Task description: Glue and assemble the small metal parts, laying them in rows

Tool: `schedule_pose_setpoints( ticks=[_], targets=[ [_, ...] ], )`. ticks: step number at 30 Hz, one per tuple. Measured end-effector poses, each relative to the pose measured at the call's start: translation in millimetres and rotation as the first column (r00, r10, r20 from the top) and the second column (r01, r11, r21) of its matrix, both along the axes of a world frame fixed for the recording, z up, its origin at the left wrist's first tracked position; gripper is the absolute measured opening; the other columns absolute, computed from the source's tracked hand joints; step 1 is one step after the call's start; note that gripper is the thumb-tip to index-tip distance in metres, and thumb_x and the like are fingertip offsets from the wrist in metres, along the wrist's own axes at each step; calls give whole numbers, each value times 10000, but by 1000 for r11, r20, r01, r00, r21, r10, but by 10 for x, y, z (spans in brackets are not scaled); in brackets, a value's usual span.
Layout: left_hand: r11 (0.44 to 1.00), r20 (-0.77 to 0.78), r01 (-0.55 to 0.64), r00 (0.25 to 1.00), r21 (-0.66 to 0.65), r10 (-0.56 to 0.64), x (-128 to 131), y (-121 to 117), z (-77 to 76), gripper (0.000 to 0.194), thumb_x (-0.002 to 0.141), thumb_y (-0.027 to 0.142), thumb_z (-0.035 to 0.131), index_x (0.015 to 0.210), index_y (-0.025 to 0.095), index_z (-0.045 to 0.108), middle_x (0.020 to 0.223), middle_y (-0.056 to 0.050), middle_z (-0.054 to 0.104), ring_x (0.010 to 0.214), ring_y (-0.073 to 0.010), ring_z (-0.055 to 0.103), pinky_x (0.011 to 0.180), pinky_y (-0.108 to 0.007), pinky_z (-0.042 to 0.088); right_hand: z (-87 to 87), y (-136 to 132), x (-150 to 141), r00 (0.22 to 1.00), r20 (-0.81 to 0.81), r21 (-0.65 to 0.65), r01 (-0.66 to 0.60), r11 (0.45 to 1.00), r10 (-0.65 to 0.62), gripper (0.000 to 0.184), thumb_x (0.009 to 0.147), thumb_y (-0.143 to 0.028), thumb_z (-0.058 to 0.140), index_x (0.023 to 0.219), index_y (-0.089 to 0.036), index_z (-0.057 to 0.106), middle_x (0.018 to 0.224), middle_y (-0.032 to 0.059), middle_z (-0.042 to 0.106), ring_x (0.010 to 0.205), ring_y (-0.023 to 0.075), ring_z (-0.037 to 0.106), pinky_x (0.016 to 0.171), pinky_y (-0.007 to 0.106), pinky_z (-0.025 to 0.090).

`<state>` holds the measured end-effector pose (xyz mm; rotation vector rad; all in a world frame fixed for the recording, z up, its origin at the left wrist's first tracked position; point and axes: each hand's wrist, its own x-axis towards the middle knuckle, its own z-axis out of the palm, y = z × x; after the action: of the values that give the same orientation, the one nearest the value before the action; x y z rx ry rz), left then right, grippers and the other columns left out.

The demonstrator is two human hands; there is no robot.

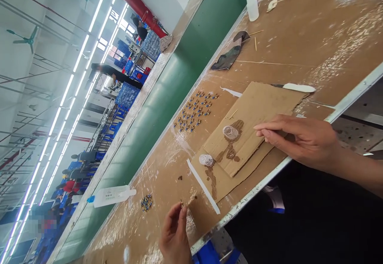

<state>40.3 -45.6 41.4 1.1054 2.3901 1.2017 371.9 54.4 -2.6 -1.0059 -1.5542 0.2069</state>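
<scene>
My left hand [175, 234] is at the near edge of the brown workbench [299, 44], with thumb and fingers pinched on a tiny dark part [181, 204]. My right hand [299, 138] lies on the cardboard sheet [254, 112] with its fingers stretched out flat, holding nothing. On the cardboard sit two blobs of clear glue [230, 131] with brown stains around them. Several small blue and gold parts [196, 110] stand in rows beyond the cardboard. A smaller heap of them [146, 202] lies near my left hand.
A white squeeze bottle [112, 195] lies on its side at the left; another [252, 2] stands upright far off. A camouflage cloth [229, 54], a white-handled knife [295, 87] and thin sticks lie on the bench. A green belt [179, 76] runs alongside. Other people work in the background.
</scene>
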Motion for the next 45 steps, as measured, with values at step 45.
schedule_pose_setpoints(
  ticks=[45],
  targets=[
    [505, -633, 742, 142, -441, -761, 1711, 1547, 601, 221, 843, 355, 491, 768, 205, 635, 736, -17, 679, 635, -142, 624, 643, -253, 501, -66, 156, 60, 968, -248, 119, -10, 993, 39, 136, 874, -147, 486, 919, -92, 602, 688, 12, 551, 620, 69, 479, 562, 182, 401]
  ],
)
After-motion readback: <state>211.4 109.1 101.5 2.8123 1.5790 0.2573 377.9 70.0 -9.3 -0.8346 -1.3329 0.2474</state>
